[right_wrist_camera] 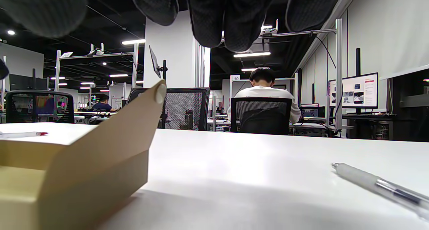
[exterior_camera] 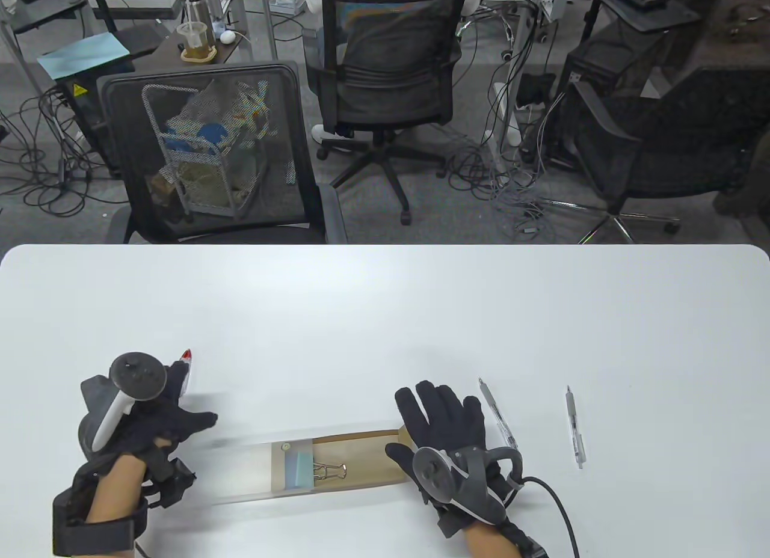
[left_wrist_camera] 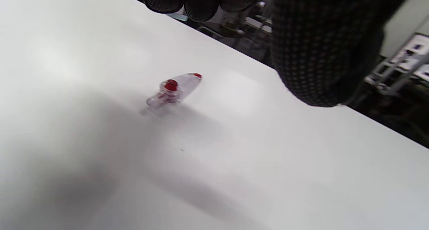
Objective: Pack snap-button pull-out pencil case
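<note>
The pencil case lies at the table's front middle. Its brown card tray [exterior_camera: 367,456] holds a pale blue eraser [exterior_camera: 299,469] and a binder clip [exterior_camera: 331,471]. A clear sleeve [exterior_camera: 252,468] covers the tray's left part and looks blurred. My right hand [exterior_camera: 442,423] rests flat on the tray's right end, fingers spread. In the right wrist view the tray's flap [right_wrist_camera: 110,146] stands up with a white snap button [right_wrist_camera: 160,92]. My left hand [exterior_camera: 180,420] is left of the sleeve and holds nothing that I can see. A clear, red-tipped item [left_wrist_camera: 174,89] lies beyond it.
Two pens lie right of my right hand, one close [exterior_camera: 499,413] and one farther out [exterior_camera: 574,426]; the close one shows in the right wrist view [right_wrist_camera: 385,189]. Office chairs [exterior_camera: 210,155] stand past the table's far edge [exterior_camera: 385,245].
</note>
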Tool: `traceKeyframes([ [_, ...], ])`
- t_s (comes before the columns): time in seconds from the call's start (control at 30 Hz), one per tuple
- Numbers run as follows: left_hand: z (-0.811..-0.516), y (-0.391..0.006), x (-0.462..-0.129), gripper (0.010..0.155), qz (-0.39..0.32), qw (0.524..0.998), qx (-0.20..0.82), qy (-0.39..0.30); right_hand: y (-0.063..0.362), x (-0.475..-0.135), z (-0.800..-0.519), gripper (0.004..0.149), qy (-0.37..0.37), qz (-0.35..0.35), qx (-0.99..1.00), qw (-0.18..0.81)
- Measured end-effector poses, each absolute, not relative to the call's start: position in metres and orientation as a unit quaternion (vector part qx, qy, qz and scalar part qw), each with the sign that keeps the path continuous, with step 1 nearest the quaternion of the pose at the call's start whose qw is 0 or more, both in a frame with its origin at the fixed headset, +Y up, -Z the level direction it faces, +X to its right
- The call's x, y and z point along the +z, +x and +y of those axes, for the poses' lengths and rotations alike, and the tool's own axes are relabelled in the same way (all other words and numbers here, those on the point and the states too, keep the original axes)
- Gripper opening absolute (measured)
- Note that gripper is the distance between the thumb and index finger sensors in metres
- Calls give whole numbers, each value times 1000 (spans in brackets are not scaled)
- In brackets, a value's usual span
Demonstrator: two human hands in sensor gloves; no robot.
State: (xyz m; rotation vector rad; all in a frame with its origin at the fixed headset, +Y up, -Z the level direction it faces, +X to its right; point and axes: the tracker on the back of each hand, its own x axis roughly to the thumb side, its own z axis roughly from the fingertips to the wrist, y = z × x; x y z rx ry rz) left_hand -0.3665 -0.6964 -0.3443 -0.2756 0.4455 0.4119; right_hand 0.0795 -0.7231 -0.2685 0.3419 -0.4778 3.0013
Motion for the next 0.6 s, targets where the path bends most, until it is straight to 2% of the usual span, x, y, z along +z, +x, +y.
traceKeyframes([
  [0.2, -719, -376, -385, 95, 325, 921, 144, -161, 79, -268, -723, 78, 112, -159, 980, 40],
  [0.37, -738, -375, -412, 91, 371, 904, 83, -196, 80, -268, -722, 78, 109, -162, 980, 40],
  [0.6, -754, -372, -431, 87, 410, 885, 15, -219, 81, -267, -721, 78, 108, -163, 980, 38],
])
